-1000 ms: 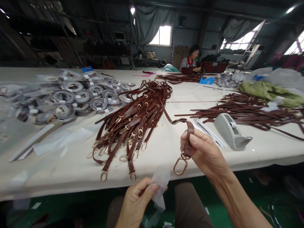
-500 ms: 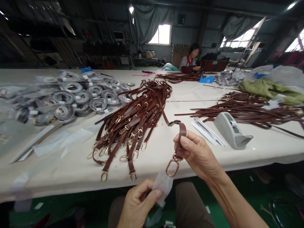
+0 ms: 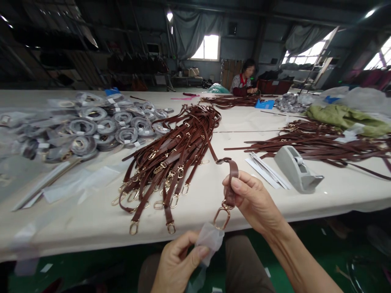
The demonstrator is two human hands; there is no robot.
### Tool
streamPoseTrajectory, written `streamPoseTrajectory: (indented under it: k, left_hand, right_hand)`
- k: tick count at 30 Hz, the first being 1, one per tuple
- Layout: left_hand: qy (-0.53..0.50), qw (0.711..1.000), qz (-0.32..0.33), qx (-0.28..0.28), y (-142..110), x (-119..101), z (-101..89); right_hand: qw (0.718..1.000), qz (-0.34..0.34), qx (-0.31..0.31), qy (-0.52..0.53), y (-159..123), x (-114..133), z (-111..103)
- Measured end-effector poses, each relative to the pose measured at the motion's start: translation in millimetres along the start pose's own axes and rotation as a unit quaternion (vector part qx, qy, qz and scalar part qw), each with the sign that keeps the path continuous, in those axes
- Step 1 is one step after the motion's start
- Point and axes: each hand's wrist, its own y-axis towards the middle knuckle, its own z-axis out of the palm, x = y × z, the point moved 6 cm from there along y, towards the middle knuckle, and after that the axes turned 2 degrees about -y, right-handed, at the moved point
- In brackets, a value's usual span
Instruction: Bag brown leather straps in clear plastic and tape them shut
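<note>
- Far left on the table (image 3: 91,228), a heap of coiled straps in clear bags (image 3: 91,128) lies beside flat plastic sheets (image 3: 88,181).
- Middle of the table: a pile of brown straps (image 3: 171,150) with gold clasps at their near ends.
- Near edge, the left hand (image 3: 175,262) pinches a small clear plastic bag (image 3: 209,240) between thumb and fingers.
- Just right of it, the right hand (image 3: 255,203) grips a brown strap (image 3: 232,179) near its end; the strap's gold clasp (image 3: 221,217) hangs down, touching the bag's top.
- Right of that hand sit white paper strips (image 3: 265,169) and a grey tape dispenser (image 3: 295,169).
- Far right: more brown straps (image 3: 320,144) and a green cloth (image 3: 345,116).
- Far side, a person (image 3: 244,81) sits at the table.
</note>
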Motion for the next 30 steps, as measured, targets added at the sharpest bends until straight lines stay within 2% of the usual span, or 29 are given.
streamPoseTrajectory:
  k: [9, 18, 25, 30]
  left_hand:
    - [0.013, 1.000, 0.016, 0.005, 2, -2, 0.3]
    - [0.032, 0.999, 0.019, 0.012, 0, -4, 1.8]
    - [0.016, 0.999, 0.033, 0.005, -1, -17, 4.3]
    - [0.030, 0.999, 0.029, -0.010, 0, -18, 1.9]
  right_hand:
    - [0.999, -0.018, -0.026, 0.005, -1, 10, 0]
    - [1.000, -0.012, -0.012, -0.012, 2, 7, 7]
    - [0.999, -0.015, -0.002, -0.052, 1, 5, 9]
    - [0.998, -0.007, 0.014, -0.067, 0, -1, 11]
